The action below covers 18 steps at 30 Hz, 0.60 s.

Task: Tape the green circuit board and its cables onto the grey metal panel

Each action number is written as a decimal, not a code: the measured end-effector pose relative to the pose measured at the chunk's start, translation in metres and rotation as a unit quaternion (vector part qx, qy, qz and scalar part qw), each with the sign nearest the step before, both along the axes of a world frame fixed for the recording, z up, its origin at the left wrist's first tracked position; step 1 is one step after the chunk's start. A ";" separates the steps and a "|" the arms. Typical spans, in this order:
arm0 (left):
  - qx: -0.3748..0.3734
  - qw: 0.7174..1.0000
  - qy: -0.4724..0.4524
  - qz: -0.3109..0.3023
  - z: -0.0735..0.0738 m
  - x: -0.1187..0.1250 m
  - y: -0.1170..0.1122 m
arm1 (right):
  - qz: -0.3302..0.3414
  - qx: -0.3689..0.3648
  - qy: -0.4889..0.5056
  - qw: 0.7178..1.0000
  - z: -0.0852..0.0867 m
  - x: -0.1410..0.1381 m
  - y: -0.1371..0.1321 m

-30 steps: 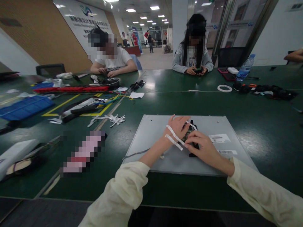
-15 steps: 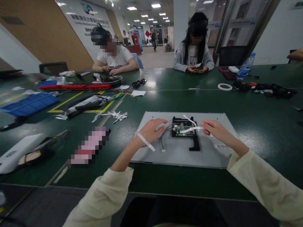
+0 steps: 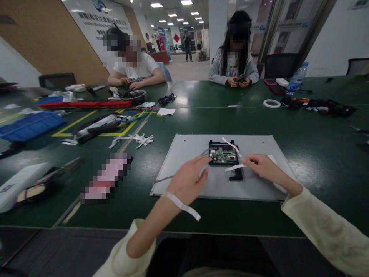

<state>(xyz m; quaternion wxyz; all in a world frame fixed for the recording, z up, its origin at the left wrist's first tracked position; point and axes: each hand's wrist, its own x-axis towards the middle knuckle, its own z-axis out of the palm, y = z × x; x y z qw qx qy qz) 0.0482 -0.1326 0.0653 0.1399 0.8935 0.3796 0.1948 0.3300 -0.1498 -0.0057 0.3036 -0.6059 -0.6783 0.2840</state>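
A grey metal panel [image 3: 259,184] lies flat on the green table in front of me, with a small green circuit board [image 3: 222,154] in a black bracket near its middle. My right hand [image 3: 261,166] pinches a white tape strip [image 3: 235,167] just right of the board. My left hand [image 3: 190,180] rests on the panel left of the board, fingers loosely curled by a grey cable [image 3: 164,179]. A white strip [image 3: 181,206] sticks to my left wrist. Another white strip [image 3: 230,146] lies across the board.
Loose white strips [image 3: 135,140], a blue tray [image 3: 29,127], a red bar [image 3: 83,104] and cables lie to the left. A tape roll [image 3: 271,103], a water bottle [image 3: 296,80] and black tools sit far right. Two people sit across the table.
My left hand slid back toward me along the panel. My right hand lowered the white strip a little, closer to the black bracket. The view shifted slightly.
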 end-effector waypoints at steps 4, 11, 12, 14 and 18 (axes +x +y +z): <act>0.020 0.998 -0.052 0.021 -0.005 0.034 -0.035 | -0.009 -0.031 0.106 0.994 0.008 -0.002 -0.004; 0.029 0.988 -0.103 0.110 -0.028 0.053 -0.053 | -0.004 -0.033 0.096 0.995 0.004 -0.004 -0.004; 0.031 0.988 -0.098 0.115 -0.031 0.056 -0.054 | -0.003 -0.019 0.051 0.999 0.002 -0.004 -0.004; 0.032 0.989 -0.084 0.118 -0.038 0.062 -0.056 | -0.006 0.020 -0.024 0.999 -0.003 -0.006 -0.003; 0.005 0.994 -0.044 0.102 -0.050 0.079 -0.059 | -0.019 0.055 -0.100 0.993 -0.004 -0.008 -0.004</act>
